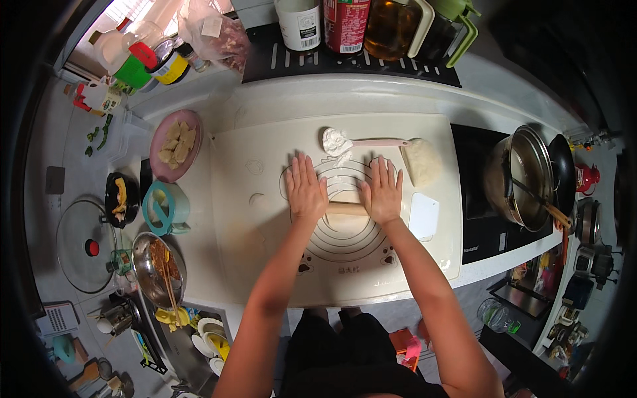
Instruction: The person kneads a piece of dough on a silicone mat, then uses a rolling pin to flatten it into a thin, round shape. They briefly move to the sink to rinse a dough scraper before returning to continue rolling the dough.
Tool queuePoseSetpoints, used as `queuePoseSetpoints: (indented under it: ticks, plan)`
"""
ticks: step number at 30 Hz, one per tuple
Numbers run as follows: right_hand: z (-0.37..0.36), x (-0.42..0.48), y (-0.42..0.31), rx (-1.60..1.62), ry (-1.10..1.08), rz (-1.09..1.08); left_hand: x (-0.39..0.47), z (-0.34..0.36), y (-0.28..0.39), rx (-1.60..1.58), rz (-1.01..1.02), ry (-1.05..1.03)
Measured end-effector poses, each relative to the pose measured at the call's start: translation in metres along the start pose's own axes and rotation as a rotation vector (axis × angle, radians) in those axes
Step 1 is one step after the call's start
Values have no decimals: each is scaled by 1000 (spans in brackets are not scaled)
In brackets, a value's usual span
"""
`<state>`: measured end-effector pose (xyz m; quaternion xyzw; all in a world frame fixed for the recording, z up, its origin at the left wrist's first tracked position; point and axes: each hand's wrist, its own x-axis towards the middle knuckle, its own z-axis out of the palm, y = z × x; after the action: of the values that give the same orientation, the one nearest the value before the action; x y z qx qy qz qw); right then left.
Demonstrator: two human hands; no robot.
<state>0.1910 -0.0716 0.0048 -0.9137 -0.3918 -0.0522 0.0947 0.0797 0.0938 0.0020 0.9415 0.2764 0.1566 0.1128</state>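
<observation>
My left hand (pixel 307 193) lies palm down over the left end of a wooden rolling pin (pixel 347 208). Over the pin's right end rests my right hand (pixel 383 194), also flat with its fingers stretched forward. Between them the pin crosses a thin round sheet of dough (pixel 348 225) on a cream mat with printed rings (pixel 278 283). Beyond the hands lies a pink spoon (pixel 380 143) with white flour (pixel 336 142) in its bowl. A thick block of dough (pixel 424 161) sits at its handle end, and a white scraper (pixel 424 216) lies nearer me.
A pink plate of dumplings (pixel 165 171), a teal-lidded container (pixel 188 201) and a steel bowl of filling with chopsticks (pixel 144 268) stand at the left. A large steel pot (pixel 497 184) is on the black cooktop (pixel 480 241) at the right. Bottles and a red can (pixel 346 25) line the back rack.
</observation>
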Motion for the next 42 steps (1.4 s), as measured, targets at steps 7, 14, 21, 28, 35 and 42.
queuePoseSetpoints:
  ticks: [7,14,21,28,35,42]
  plan:
    - [-4,-23,-8,62,-16,29,-27,-1,-5,-81,78,-2]
    - [-11,-81,-22,138,-34,-9,-97,-13,-8,-34,133,-37]
    - [-25,-147,-26,220,-110,-89,-178,-43,3,-90,98,-141]
    - [-42,-170,-13,442,-10,-122,-139,-61,26,-355,-17,-27]
    - [-57,-187,-5,519,42,-147,-11,-1,44,-248,333,-438]
    - [-68,-193,5,496,51,-109,-6,9,-7,-339,-172,-494]
